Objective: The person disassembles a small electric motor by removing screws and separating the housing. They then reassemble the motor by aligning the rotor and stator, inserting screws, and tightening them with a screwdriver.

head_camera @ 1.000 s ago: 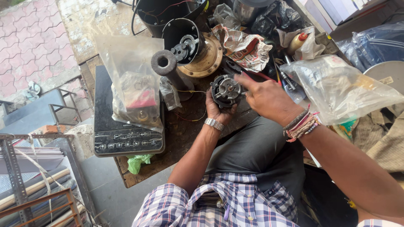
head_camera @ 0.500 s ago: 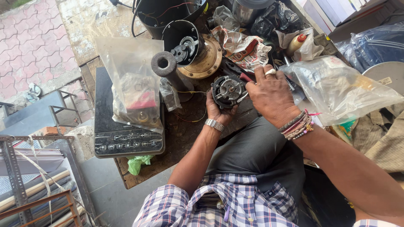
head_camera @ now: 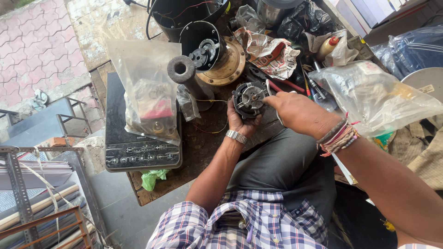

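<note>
My left hand [head_camera: 241, 123], with a metal watch on the wrist, cups a small round electric motor [head_camera: 249, 98] from below and holds it over the wooden workbench [head_camera: 203, 143]. My right hand [head_camera: 297, 112], with thread bands on the wrist, rests against the motor's right side, its fingertips at the top face near the centre shaft. Whether a tool is between those fingers is hidden.
A black induction cooktop [head_camera: 134, 147] lies at the left under a clear bag of parts [head_camera: 146, 99]. Behind the motor stand a black cylinder [head_camera: 184, 74], a brass-coloured disc with a black housing [head_camera: 217, 55], crumpled newspaper [head_camera: 270, 53], red-handled pliers [head_camera: 281, 85] and plastic bags [head_camera: 378, 97].
My right hand has slid down from over the motor to its right side, uncovering the top face. The left hand keeps its hold on the motor.
</note>
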